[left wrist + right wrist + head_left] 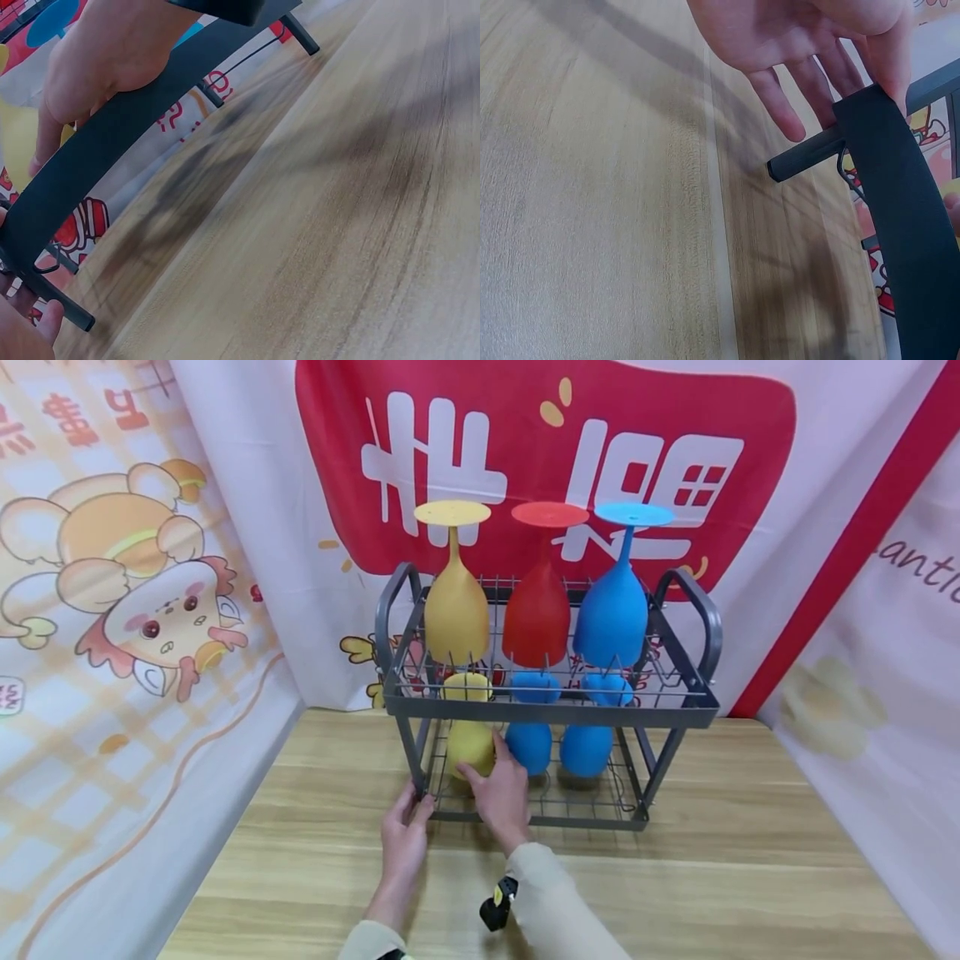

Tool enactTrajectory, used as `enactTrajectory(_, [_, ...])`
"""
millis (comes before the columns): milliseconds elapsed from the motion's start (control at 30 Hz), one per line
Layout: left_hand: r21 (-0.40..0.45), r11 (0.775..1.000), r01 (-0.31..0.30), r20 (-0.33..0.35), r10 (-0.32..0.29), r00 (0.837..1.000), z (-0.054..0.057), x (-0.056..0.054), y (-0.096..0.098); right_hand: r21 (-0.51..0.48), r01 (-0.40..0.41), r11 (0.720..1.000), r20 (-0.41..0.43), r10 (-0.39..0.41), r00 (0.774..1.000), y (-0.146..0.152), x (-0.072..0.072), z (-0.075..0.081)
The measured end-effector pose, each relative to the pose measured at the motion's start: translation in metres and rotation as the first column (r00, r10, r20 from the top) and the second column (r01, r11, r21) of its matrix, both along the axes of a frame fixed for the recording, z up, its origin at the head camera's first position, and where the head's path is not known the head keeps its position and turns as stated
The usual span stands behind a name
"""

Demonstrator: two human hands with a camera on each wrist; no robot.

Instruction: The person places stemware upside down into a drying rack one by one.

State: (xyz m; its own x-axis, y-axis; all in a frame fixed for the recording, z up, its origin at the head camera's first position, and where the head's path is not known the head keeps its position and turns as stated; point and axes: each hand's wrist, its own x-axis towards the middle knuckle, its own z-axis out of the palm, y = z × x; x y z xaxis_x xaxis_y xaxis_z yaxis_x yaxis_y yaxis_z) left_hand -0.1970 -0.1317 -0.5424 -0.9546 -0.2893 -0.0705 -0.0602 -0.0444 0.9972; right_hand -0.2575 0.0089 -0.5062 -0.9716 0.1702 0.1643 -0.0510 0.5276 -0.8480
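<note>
A dark grey two-tier dish rack (551,714) stands on the table. My left hand (405,839) grips its lower front left corner; in the right wrist view that left hand (810,37) has its thumb against the flat lower bar (900,217), above a short foot (802,159). My right hand (502,797) reaches over the lower front bar and holds a yellow cup (467,747) on the lower tier between thumb and fingers. Two blue cups (528,747) sit to its right. The top tier's front bar hides part of all three.
Upside down on the top tier stand a yellow goblet (456,618), a red goblet (536,622) and a blue goblet (611,618). Raised handles (705,618) flank them. Printed cloth (247,527) hangs behind and beside the wooden table (750,827).
</note>
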Motion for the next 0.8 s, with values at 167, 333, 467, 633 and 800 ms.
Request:
enactTrajectory(167, [0.001, 1.000, -0.007, -0.004, 0.007, 1.000, 0.000, 0.003, 0.001, 0.010, 0.013, 1.000, -0.010, -0.013, 1.000, 0.001, 0.003, -0.002])
enactTrajectory(333, [0.006, 1.000, 0.001, -0.007, -0.001, 1.000, 0.001, 0.005, 0.002, 0.004, 0.029, 1.000, -0.012, -0.029, 1.000, 0.001, 0.004, -0.002])
enactTrajectory(467, [0.011, 1.000, 0.009, 0.003, -0.009, 1.000, 0.001, 0.006, 0.002, -0.027, 0.048, 0.998, -0.006, -0.048, 0.999, 0.001, 0.006, -0.002])
enactTrajectory(633, [0.012, 1.000, 0.019, 0.025, -0.019, 0.999, 0.000, 0.006, -0.002, -0.078, 0.049, 0.996, -0.116, -0.057, 0.992, 0.002, 0.010, -0.005])
enactTrajectory(800, [0.006, 1.000, 0.015, 0.042, -0.015, 0.999, -0.002, 0.008, -0.004, -0.062, -0.091, 0.994, -0.268, 0.071, 0.961, 0.015, 0.020, -0.009])
